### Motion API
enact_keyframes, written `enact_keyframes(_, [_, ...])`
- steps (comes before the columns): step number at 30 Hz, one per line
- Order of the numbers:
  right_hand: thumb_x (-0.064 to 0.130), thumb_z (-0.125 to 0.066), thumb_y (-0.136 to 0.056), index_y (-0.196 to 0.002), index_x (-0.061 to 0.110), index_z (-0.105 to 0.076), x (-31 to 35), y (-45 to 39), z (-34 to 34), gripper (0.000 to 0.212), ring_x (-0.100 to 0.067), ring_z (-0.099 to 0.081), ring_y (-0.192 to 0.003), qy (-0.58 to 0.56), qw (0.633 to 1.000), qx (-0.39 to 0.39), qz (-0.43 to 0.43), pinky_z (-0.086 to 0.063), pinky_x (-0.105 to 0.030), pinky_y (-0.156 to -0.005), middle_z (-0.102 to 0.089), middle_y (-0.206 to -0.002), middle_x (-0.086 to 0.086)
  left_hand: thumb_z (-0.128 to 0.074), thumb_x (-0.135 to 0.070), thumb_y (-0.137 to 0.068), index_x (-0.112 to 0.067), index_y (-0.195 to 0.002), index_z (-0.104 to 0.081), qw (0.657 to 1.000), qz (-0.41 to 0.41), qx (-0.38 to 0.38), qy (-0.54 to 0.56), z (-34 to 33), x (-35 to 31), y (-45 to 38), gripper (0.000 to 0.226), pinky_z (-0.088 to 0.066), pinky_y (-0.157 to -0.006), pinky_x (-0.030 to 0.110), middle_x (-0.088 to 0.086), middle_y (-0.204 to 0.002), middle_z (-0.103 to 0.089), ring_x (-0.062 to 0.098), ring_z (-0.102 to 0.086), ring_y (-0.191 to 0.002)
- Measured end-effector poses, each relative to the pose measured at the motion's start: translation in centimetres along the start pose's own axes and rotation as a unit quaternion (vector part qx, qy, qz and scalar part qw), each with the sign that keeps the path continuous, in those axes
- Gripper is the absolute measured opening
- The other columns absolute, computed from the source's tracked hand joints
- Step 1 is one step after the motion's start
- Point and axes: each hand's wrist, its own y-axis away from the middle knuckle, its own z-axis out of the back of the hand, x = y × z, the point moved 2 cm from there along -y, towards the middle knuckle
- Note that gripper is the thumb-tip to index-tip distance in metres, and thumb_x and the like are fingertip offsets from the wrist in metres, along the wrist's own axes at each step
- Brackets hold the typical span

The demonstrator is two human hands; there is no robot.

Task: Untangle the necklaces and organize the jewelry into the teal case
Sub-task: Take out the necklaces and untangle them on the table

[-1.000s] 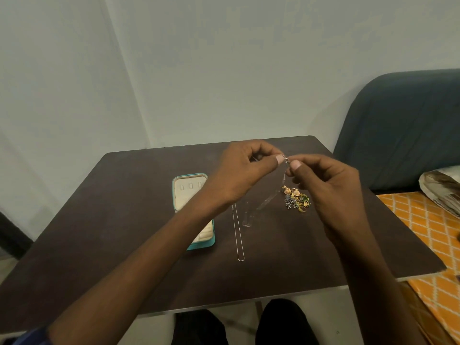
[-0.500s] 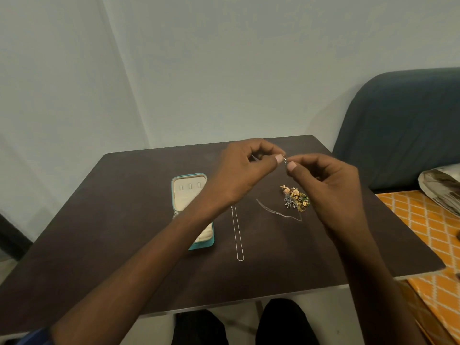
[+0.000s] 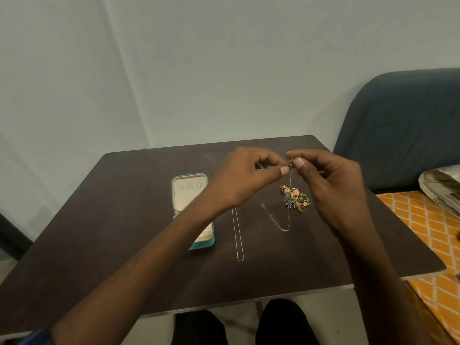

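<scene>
Above the dark table (image 3: 124,245), my left hand (image 3: 246,180) and my right hand (image 3: 331,183) meet fingertip to fingertip, both pinching the clasp end of a thin silver necklace (image 3: 278,224). Its chain hangs down from the fingers and its loop trails over the table. A second thin silver necklace (image 3: 238,240) lies straight on the table, just left of it. A small pile of gold, green and blue jewelry (image 3: 296,199) sits under my right hand. The open teal case (image 3: 190,195) with a cream lining lies left of the necklaces, partly hidden by my left forearm.
A dark blue chair back (image 3: 403,125) stands at the right beyond the table. An orange patterned cloth (image 3: 428,235) lies at the right, with a folded paper bundle (image 3: 443,188) on it. My knees show below the table's front edge.
The hanging chain has swung: its loop now lies lower and further right on the table than half a second ago. Both hands keep pinching the clasp in nearly the same spot.
</scene>
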Motion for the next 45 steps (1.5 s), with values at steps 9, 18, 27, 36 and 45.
enact_keyframes(9, [0.018, -0.062, -0.087, -0.096, 0.028, -0.066, 0.7, -0.3, 0.4, 0.014, 0.0, -0.064, -0.082, 0.022, 0.999, 0.034, 0.016, -0.05, -0.012, -0.069, -0.066, -0.087, 0.019, -0.056, -0.023, -0.092, -0.013, -0.089, -0.069, 0.991, 0.072, 0.018, 0.116, 0.1, -0.3, 0.3, 0.016, -0.035, -0.051, 0.023, -0.006, -0.069, -0.06, 0.014, -0.041, -0.057])
enact_keyframes(18, [0.016, -0.061, -0.089, -0.096, 0.023, -0.066, 0.6, -0.2, 0.3, 0.012, -0.002, -0.062, -0.079, 0.036, 0.999, 0.024, 0.021, -0.047, -0.009, -0.067, -0.068, -0.089, 0.011, -0.052, -0.015, -0.093, -0.012, -0.085, -0.069, 0.974, 0.103, 0.02, 0.202, 0.2, -0.1, 0.4, 0.018, -0.035, -0.049, 0.019, -0.002, -0.067, -0.056, 0.004, -0.041, -0.051])
enact_keyframes(27, [0.017, -0.064, -0.086, -0.096, 0.024, -0.066, 0.6, 0.5, -0.1, 0.012, -0.003, -0.064, -0.081, 0.009, 0.999, -0.019, 0.032, -0.051, -0.013, -0.07, -0.066, -0.087, 0.016, -0.06, -0.022, -0.089, -0.016, -0.084, -0.069, 0.997, 0.029, -0.063, 0.028, 0.4, -0.1, 0.0, 0.013, -0.046, -0.064, 0.023, -0.008, -0.071, -0.062, 0.001, -0.053, -0.065])
enact_keyframes(36, [0.012, -0.062, -0.087, -0.096, 0.017, -0.067, 0.9, 0.0, 0.5, 0.011, -0.013, -0.065, -0.077, -0.085, 0.996, -0.002, -0.007, -0.053, -0.021, -0.067, -0.07, -0.085, 0.001, -0.062, -0.019, -0.089, -0.016, -0.093, -0.069, 0.998, -0.009, -0.054, 0.013, 0.8, -0.4, 0.3, 0.009, -0.05, -0.076, 0.03, -0.008, -0.083, -0.067, 0.005, -0.06, -0.076])
enact_keyframes(45, [0.013, -0.066, -0.086, -0.098, 0.016, -0.07, 1.8, -1.1, 0.2, 0.013, -0.006, -0.065, -0.077, -0.034, 0.999, 0.01, 0.024, -0.051, -0.017, -0.069, -0.07, -0.087, 0.009, -0.062, -0.024, -0.088, -0.019, -0.091, -0.07, 0.993, -0.058, -0.106, -0.009, 2.0, -1.4, -0.3, 0.01, -0.054, -0.076, 0.037, -0.005, -0.087, -0.07, 0.01, -0.064, -0.081])
